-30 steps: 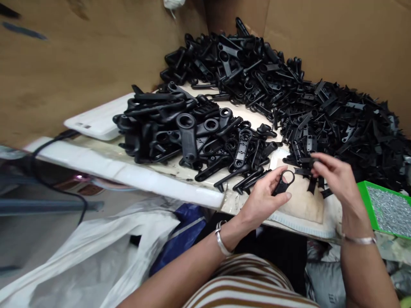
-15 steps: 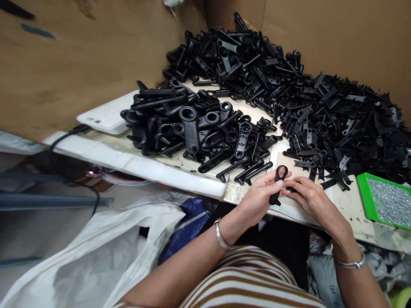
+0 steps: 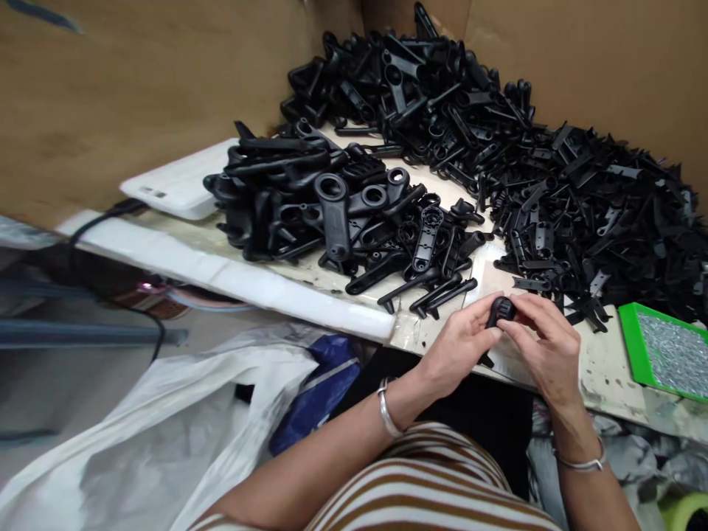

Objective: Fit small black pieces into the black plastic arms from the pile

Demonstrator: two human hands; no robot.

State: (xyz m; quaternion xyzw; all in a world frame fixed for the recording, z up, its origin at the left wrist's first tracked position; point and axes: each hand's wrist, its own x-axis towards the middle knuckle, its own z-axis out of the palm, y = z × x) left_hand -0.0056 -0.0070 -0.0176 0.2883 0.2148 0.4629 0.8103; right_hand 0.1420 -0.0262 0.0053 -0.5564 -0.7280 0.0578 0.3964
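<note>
Both my hands meet at the table's near edge around one black plastic handle part (image 3: 499, 313). My left hand (image 3: 462, 345) grips it from the left, fingers curled round its stem. My right hand (image 3: 545, 346) pinches its ringed top end from the right. The lower tip of the part pokes out below my left fingers. Whatever small piece my right fingers press on it is hidden. Just beyond my hands lie loose black handles (image 3: 425, 291) and small flat black clips (image 3: 553, 280).
A heap of black handles (image 3: 332, 206) covers the left of the table, a larger heap (image 3: 553, 169) fills the back and right. A green tray of small silvery screws (image 3: 667, 350) sits at right. Cardboard walls (image 3: 138, 88) stand behind. A white plastic bag (image 3: 166, 435) lies below left.
My right hand picked a small black piece from the pile, came back to the handle in my left hand, and now both hands press together on its ring end.
</note>
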